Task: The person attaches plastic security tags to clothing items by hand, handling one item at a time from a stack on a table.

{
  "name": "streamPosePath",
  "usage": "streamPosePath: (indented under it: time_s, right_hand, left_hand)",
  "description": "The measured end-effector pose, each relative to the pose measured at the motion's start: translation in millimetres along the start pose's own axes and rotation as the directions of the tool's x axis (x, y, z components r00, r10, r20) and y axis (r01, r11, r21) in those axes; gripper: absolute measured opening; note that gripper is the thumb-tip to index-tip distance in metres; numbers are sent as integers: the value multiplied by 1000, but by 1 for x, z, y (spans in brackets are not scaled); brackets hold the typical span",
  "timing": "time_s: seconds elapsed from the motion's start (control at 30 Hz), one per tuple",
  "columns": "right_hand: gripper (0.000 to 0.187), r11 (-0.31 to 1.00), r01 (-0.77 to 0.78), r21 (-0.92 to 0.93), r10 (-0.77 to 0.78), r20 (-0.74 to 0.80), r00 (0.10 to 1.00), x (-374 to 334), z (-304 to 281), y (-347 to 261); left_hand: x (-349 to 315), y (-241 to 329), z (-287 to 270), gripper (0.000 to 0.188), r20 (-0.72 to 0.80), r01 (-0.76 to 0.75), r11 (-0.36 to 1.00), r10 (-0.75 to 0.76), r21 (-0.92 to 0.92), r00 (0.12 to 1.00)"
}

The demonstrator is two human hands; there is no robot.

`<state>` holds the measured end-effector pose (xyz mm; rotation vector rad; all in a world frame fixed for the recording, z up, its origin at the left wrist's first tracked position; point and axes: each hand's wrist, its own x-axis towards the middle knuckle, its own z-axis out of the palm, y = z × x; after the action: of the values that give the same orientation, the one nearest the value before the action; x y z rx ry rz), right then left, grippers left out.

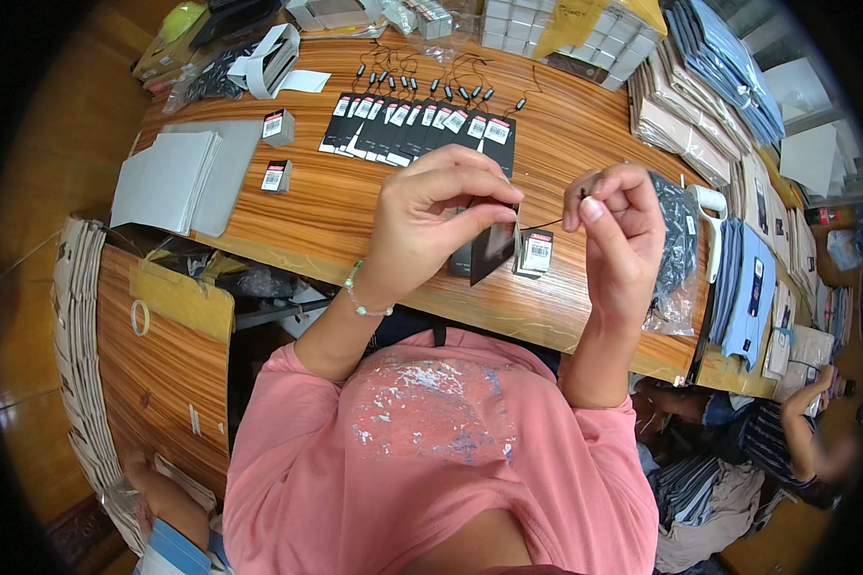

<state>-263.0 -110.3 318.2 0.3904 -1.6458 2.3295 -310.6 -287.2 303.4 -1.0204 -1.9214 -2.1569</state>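
Note:
My left hand (422, 216) pinches a black hang tag (494, 257) by its upper edge, between thumb and fingers, above the table's near side. From the tag a thin black cord (544, 226) runs to my right hand (621, 216), whose thumb and fingertips are pressed together on it. Below the hands lies a small stack of white barcode stickers (538, 252) with a red top band. Another black tag (460, 261) rests on the wood, partly hidden by the held one. Beyond my left hand, several stickered black tags (412, 134) overlap in a row, their cords pointing away.
Two small sticker stacks (276, 176) and white sheets (163, 182) are on the left. A clear bag of black cords (676, 254) lies right of my right hand, near folded shirts (746, 297). Boxes (556, 43) stand at the back. Other people sit at both lower sides.

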Motion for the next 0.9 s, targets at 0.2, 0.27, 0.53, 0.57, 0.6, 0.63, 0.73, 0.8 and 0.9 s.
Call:
streamPosePath:
  time_s: [0.2, 0.27, 0.53, 0.57, 0.6, 0.63, 0.73, 0.8, 0.9]
  right_hand:
    - [11, 993, -115, -12, 116, 41, 992, -4, 13, 1]
    - [12, 992, -114, -45, 115, 23, 993, -4, 14, 3]
    - [16, 973, -124, -194, 133, 31, 991, -5, 15, 5]
    - [16, 972, -126, -197, 135, 32, 990, -5, 15, 4]
    - [16, 971, -128, -200, 138, 33, 990, -5, 15, 4]
    - [16, 970, -131, -204, 140, 34, 990, -5, 14, 4]
    - [16, 966, -136, -218, 148, 40, 988, -5, 15, 4]
    - [15, 966, -143, -213, 157, 51, 986, -4, 14, 4]
    - [15, 961, -162, -222, 182, 74, 980, -4, 12, 4]
  left_hand:
    - [-1, -2, -1, 16, 25, 134, 964, -132, -231, 991]
    - [-1, 0, -1, 16, 11, 194, 934, -200, -299, 980]
    - [2, 2, -4, 18, 20, 245, 937, -248, -248, 968]
    - [2, 2, -5, 19, 25, 239, 941, -240, -238, 970]
    - [3, 2, -5, 19, 30, 233, 946, -232, -227, 972]
    - [3, 3, -5, 20, 35, 226, 950, -224, -217, 974]
    - [4, 6, -5, 21, 57, 259, 946, -252, -196, 966]
    - [4, 5, -5, 21, 55, 263, 943, -257, -202, 965]
    - [4, 6, -5, 21, 72, 284, 936, -275, -210, 959]
